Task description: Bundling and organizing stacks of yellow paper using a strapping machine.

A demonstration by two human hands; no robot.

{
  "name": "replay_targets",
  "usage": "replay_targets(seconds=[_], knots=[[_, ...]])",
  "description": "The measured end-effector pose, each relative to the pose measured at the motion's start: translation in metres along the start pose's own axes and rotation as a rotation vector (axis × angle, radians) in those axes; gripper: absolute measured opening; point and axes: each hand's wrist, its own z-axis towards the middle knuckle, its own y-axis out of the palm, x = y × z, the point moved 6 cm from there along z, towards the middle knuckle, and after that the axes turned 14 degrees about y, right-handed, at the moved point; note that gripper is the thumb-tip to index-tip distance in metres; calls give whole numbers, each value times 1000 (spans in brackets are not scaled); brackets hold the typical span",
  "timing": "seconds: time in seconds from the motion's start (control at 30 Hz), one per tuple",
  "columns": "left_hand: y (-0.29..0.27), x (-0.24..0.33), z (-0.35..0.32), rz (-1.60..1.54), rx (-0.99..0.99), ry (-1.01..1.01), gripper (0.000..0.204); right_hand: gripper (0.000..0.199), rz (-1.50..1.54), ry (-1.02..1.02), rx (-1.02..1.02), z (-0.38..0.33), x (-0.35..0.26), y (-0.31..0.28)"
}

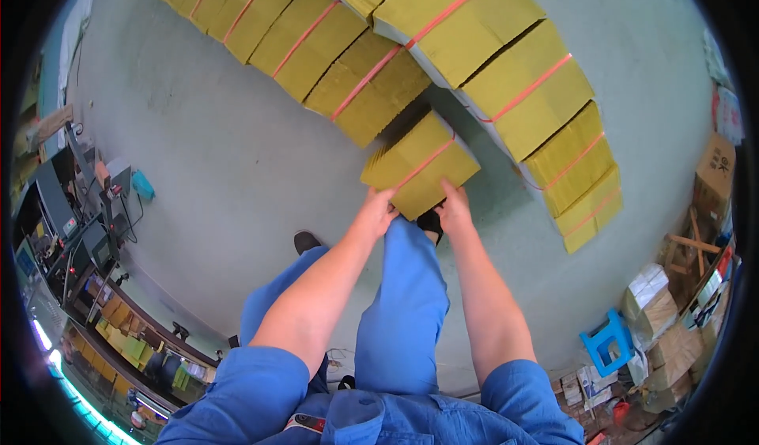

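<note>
Between my two hands is a yellow cardboard bundle tied with a pink strap. My left hand closes on its near left edge, and my right hand grips its near right edge; the fingertips are partly hidden by the cardboard. Just beyond lies the end of a long row of similar strapped yellow bundles. Whether the held bundle touches the floor or that row I cannot tell. A second row of strapped bundles runs along its right side.
Grey floor spreads around the rows. At the left stands a dark machine frame with cables. To the right are a blue plastic stool, a brown carton and piled paper and wood. My shoe is on the floor.
</note>
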Motion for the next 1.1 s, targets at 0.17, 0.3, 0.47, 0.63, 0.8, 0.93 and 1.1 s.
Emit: replay_targets(seconds=[0.17, 0.3, 0.47, 0.63, 0.8, 0.93, 1.1], knots=[[29, 28, 14, -168, -56, 169, 57, 48, -90, -148, -30, 2, -45, 19], [31, 58, 29, -136, -137, 166, 56, 46, -205, -142, 23, -4, -72, 43], [-47, 76, -19, 330, -3, 198, 89, 52, -520, -326, 137, -83, -48, 41], [-322, 90, -130, 823, 267, 449, 79, 40, -886, -520, 33, -236, 106, 31], [-467, 62, -370, 931, 431, 284, 59, 46, -1101, -687, 150, -361, 140, 5], [-540, -79, -521, 601, 636, 72, 34, 59, -1531, -669, 174, -419, 150, 24], [-436, -200, -585, 57, 451, 36, 28, 57, -2012, -686, 105, -426, 127, 29]])
